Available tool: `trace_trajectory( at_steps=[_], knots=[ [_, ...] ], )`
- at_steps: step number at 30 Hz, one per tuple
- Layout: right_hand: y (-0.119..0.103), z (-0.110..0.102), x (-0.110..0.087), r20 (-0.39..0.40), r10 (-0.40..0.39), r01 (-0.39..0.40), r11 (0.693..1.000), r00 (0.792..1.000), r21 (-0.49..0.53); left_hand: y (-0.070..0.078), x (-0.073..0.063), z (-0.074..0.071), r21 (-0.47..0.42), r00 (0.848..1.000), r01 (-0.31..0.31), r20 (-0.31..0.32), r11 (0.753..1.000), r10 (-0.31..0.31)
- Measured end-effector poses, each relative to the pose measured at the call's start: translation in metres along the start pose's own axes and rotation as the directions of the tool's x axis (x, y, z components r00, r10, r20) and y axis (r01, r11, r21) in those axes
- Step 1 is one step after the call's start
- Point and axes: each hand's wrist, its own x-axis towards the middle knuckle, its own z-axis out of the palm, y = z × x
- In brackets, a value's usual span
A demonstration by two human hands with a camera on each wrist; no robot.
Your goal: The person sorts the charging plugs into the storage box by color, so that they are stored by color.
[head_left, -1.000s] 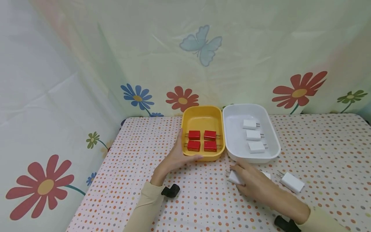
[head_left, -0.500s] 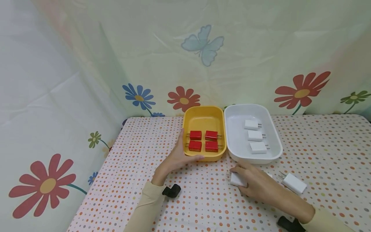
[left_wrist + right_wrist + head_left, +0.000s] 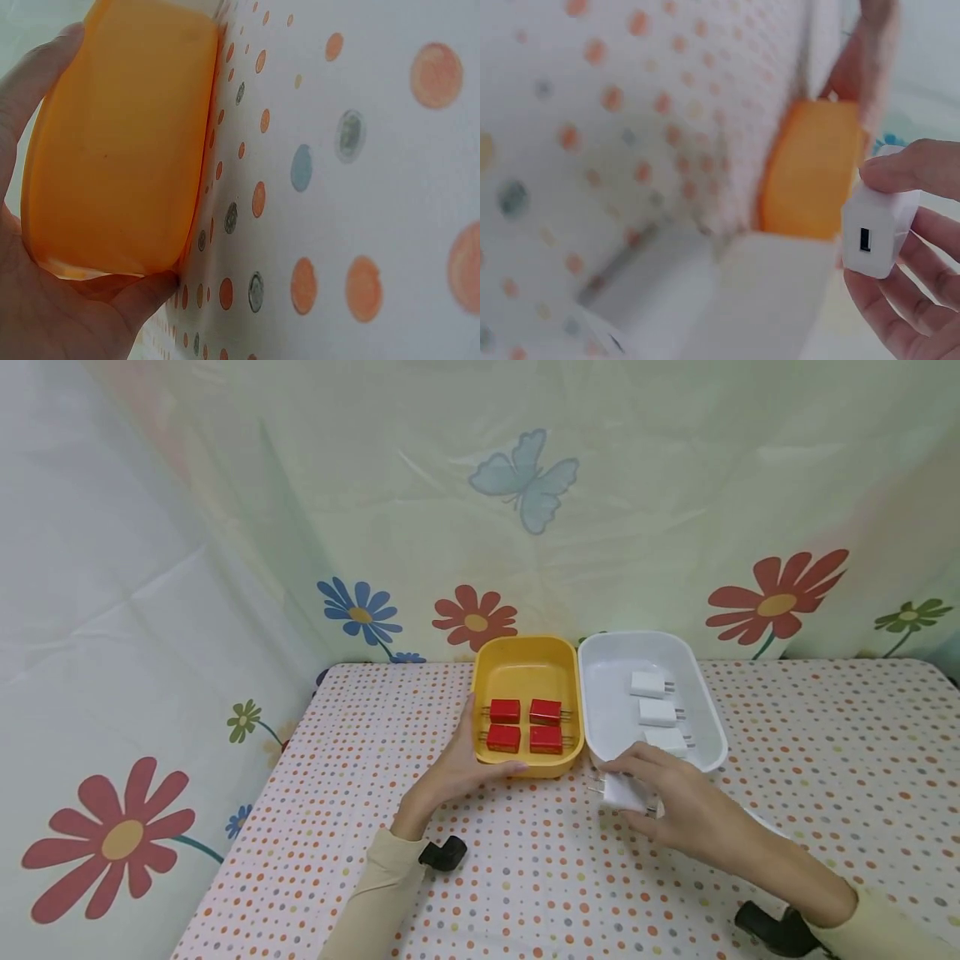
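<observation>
My left hand [image 3: 456, 760] holds the near left corner of a yellow tray [image 3: 525, 670], fingers along its left side and thumb across its front. In the left wrist view the tray's outer wall [image 3: 124, 150] fills the space between thumb and fingers. My right hand [image 3: 693, 810] pinches a white plug-in charger [image 3: 624, 792] just off the near edge of a white tray [image 3: 611, 693], prongs pointing left. Its USB port faces the camera in the right wrist view, where the charger [image 3: 874, 232] sits between thumb and fingers. A small dark bit under the hand is unclear.
Several red chargers [image 3: 503, 739] lie in two columns in the yellow tray. The white tray contains 3 white chargers [image 3: 657, 712]. Another white charger [image 3: 767, 823] on the spotted tablecloth [image 3: 525, 877] is mostly hidden behind my right forearm. A flowered curtain [image 3: 637, 527] hangs behind.
My right hand has lifted the charger from the tablecloth towards the white tray's near edge. The left hand has stayed on the yellow tray.
</observation>
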Motion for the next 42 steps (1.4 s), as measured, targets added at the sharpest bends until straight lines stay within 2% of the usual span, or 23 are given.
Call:
trace_trajectory(
  at_steps=[8,13,20,26,31,38,42],
  knots=[
    [0.022,-0.037,0.019,-0.091,-0.016,0.017,1.000,0.996,0.004,0.001,0.000,0.001,0.001,1.000,0.011,-0.001,1.000,-0.011],
    [0.038,-0.045,0.034,-0.103,-0.046,0.044,0.999,0.994,-0.027,0.000,0.000,0.000,-0.006,1.000,0.011,0.001,1.000,-0.011],
    [0.056,-0.034,0.060,-0.011,0.004,-0.004,1.000,1.000,0.019,0.000,-0.001,0.000,0.004,0.999,0.036,-0.007,0.999,-0.036],
    [0.069,-0.017,0.075,0.091,0.036,-0.041,0.998,0.995,0.056,0.000,0.000,0.000,0.005,1.000,0.029,-0.006,1.000,-0.029],
    [0.076,-0.007,0.079,0.137,0.030,-0.039,0.997,0.990,0.066,-0.001,0.001,0.001,0.022,1.000,0.028,-0.011,0.999,-0.028],
    [0.075,0.004,0.078,0.229,0.125,-0.137,0.990,0.965,0.040,0.000,0.001,0.001,0.017,1.000,0.012,-0.007,1.000,-0.012],
    [0.077,0.009,0.077,0.251,0.137,-0.154,0.987,0.958,0.048,0.000,0.000,0.002,0.012,1.000,0.009,-0.008,1.000,-0.009]
  ],
)
